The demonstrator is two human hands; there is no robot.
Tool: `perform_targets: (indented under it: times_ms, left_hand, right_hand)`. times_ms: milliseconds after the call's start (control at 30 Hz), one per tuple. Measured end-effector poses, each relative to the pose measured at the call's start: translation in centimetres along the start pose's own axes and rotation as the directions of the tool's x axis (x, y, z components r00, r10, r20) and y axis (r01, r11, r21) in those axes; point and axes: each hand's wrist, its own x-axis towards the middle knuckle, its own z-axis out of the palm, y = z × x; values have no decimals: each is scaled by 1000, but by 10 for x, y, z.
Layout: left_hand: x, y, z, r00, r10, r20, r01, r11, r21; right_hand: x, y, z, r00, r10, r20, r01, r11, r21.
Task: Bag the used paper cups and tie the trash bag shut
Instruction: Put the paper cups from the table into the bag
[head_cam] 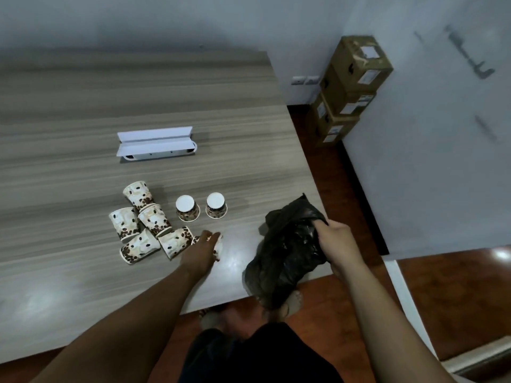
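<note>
Your left hand [203,251] is closed over a paper cup [218,248] lying on the counter [83,167]; the hand hides most of it. Beside it lie five more coffee-bean-printed cups [143,225] tipped over in a cluster, and two cups [201,207] stand upside down. Your right hand [336,239] pinches the rim of the crumpled black trash bag [287,250], which droops over the counter's edge; its mouth and contents are hard to make out.

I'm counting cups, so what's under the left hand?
A paper cup on its side under the left hand, only partly showing. The hand covers most of it, so anything else beneath is hidden.
</note>
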Motion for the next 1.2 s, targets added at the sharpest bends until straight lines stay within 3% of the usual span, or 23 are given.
perform_targets:
  times_ms: [100,167,233,300,400,467,600,700,767,867,1000,1100,1200]
  left_hand:
    - [-6,7,-4,998,-53,-23,50,990,-132]
    - [-15,19,-14,991,-98,-93,53,917,-396]
    - [-31,35,-37,985,-126,-115,12,726,-687]
    - [-50,50,-69,997,-77,15,50,477,-878]
    - [-73,57,-92,965,165,202,171,181,-969]
    - [-79,54,-89,902,322,288,277,81,-957]
    - [-80,68,-92,816,401,417,336,259,-906]
    - [-73,83,-97,887,257,382,264,397,-879]
    - [-64,88,-95,943,81,322,261,419,-870]
    - [-50,93,-91,967,-94,237,255,375,-891]
    - [-35,94,-87,949,-221,226,268,186,-945]
    - [-25,95,-85,948,-231,220,242,73,-968]
    - [-19,93,-87,966,-185,179,190,45,-981]
  right_hand:
    - [-3,-6,3,999,-46,-7,45,998,-50]
    - [-4,-8,7,999,-37,-7,37,998,-45]
    - [-10,-13,12,1000,-16,5,16,999,-33]
    - [-15,-17,19,999,12,31,-11,1000,-26]
    - [-22,-26,28,994,55,91,-51,998,-38]
    - [-24,-32,38,991,65,120,-55,995,-84]
    - [-33,-42,54,982,9,188,43,961,-272]
    - [-41,-44,61,968,-27,251,115,932,-343]
    - [-43,-45,62,950,-82,301,193,912,-363]
    - [-47,-47,61,919,-156,361,277,909,-313]
    - [-53,-52,61,914,-182,362,274,936,-222]
    - [-61,-60,60,925,-187,330,258,948,-185]
    - [-61,-63,60,936,-197,291,253,953,-166]
